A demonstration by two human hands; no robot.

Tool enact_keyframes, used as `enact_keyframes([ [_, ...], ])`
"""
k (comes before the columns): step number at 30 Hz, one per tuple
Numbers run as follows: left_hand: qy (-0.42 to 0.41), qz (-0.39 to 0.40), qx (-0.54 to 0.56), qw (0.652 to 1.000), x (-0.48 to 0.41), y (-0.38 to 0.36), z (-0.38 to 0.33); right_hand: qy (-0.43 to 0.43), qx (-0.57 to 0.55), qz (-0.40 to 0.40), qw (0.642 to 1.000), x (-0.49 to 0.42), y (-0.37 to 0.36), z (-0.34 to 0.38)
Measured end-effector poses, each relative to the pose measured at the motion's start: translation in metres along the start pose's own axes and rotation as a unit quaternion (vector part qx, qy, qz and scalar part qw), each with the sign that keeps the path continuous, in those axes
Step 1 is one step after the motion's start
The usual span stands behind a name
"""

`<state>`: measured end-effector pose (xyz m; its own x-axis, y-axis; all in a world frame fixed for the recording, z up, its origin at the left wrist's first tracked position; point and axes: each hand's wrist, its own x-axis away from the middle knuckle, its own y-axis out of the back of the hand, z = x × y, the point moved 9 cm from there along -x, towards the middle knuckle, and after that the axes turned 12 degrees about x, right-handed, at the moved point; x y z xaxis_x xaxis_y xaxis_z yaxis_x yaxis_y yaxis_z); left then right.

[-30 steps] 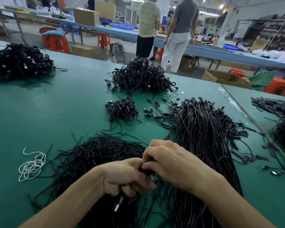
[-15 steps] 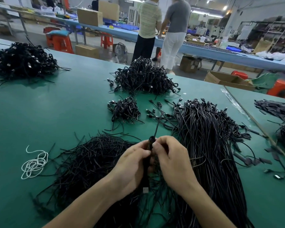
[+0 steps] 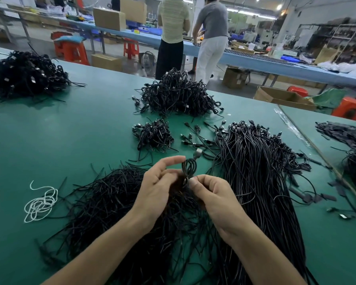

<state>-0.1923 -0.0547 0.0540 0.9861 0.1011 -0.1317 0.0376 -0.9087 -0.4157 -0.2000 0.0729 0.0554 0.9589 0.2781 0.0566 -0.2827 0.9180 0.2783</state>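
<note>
A looped black cable (image 3: 189, 167) stands upright between the left hand (image 3: 158, 188) and right hand (image 3: 213, 195), both pinching it with curled fingers, above loose cable heaps (image 3: 115, 202) on a green table (image 3: 70, 140) in a factory workshop.

Over a green table (image 3: 70, 145), the left hand (image 3: 158, 188) holds a looped black cable (image 3: 190, 166) by the loop's upper edge, forefinger curved onto it, while the right hand (image 3: 212, 194) pinches the coil's narrow waist (its metal plug (image 3: 198, 151) sticks out on top). Under both hands lies a heap of thin black ties (image 3: 111, 202); just to the right, a pile of uncoiled cables (image 3: 255, 171).
</note>
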Motion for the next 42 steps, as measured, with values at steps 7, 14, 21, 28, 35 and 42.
enact_keyframes([
  [7,-0.039,0.037,0.003,0.999,0.007,-0.005,-0.013,-0.021,0.032,-0.01,0.999,-0.003,0.008,-0.007],
  [14,-0.167,0.003,-0.272,0.948,0.016,-0.004,-0.018,0.051,0.065,-0.074,0.994,-0.005,0.017,0.009],
  [21,-0.044,-0.002,-0.192,0.98,0.005,0.006,-0.001,0.111,0.069,-0.026,0.991,0.003,0.003,0.018],
  [28,0.109,0.011,0.111,0.988,0.004,0.0,0.017,0.09,0.122,-0.019,0.988,0.001,0.004,0.014],
  [35,-0.007,0.082,-0.069,0.994,0.007,-0.009,-0.007,0.062,0.137,-0.059,0.987,-0.005,0.02,0.008],
  [42,0.008,0.097,-0.259,0.961,0.015,-0.013,0.014,0.104,0.167,-0.108,0.974,-0.003,0.026,0.015],
])
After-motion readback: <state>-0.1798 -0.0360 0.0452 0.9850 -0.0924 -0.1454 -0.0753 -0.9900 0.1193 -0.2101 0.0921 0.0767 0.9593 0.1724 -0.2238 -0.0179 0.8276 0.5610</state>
